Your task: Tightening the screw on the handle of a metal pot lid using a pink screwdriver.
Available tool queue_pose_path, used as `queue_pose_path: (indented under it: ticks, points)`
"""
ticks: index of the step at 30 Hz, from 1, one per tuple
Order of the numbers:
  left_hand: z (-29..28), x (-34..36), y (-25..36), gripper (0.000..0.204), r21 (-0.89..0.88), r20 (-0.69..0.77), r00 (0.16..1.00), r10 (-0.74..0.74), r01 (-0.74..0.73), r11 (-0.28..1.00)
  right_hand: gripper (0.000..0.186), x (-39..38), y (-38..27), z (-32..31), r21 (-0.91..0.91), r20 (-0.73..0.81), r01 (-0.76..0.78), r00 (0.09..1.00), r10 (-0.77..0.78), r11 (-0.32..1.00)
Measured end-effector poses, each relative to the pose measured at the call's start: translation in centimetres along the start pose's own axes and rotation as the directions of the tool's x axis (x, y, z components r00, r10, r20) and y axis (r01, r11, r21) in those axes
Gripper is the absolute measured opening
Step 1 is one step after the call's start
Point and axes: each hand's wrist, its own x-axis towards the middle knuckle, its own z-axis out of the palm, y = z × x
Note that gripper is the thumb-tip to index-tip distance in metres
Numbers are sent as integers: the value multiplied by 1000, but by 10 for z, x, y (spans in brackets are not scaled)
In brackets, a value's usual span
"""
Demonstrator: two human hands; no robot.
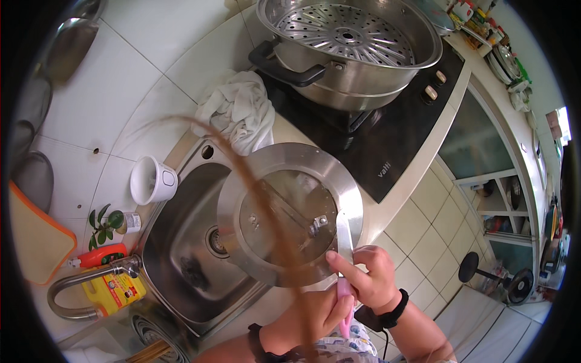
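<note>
A: Held over the sink: round stainless-steel pot lid with glass centre (289,213), underside up, tilted, above the rectangular stainless-steel sink basin (181,254).

B: Right hand (370,279): at the lid's lower right rim, index finger extended along the steel blade of a pink-handled knife (345,275); fingers closed around the pink handle. Black band at the wrist.

A: Left hand (315,320): below the lid, just beside the pink handle, partly hidden by a loose strand of brown hair (254,187) crossing the view. Fingers curled; whether gripping the lid's rim or the handle, cannot tell.

B: Blade tip: laid against the lid's metal ring near the small central screw fitting.

A: Behind the sink on the pale surface (284,130): crumpled white cloth (239,115), touching the black glass hob (387,139).

B: On the hob: large steel steamer pot with perforated insert (348,42), black side handle facing the cloth.

A: Left of the basin: white funnel-shaped cup (151,179) lying on its side, small potted green plant (106,221), yellow detergent bottle (115,290) just behind the curved steel tap (78,287).

B: Far left, against the white tiled wall: orange-edged cutting board (36,242).
</note>
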Motion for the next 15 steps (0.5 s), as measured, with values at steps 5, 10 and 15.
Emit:
queue_pose_path:
  ticks: [5,10,15]
  points:
    - [-21,2,1,28,582,-119,911,396,-259,771,56,0,9,-3,-55,-74,128,989,-132,990]
    - [-47,18,-5,43,835,-389,584,712,-103,541,53,-5,3,1,131,-68,52,997,-43,990]
    - [-46,42,2,49,861,-344,600,723,-106,498,46,6,8,10,340,-166,41,986,17,939]
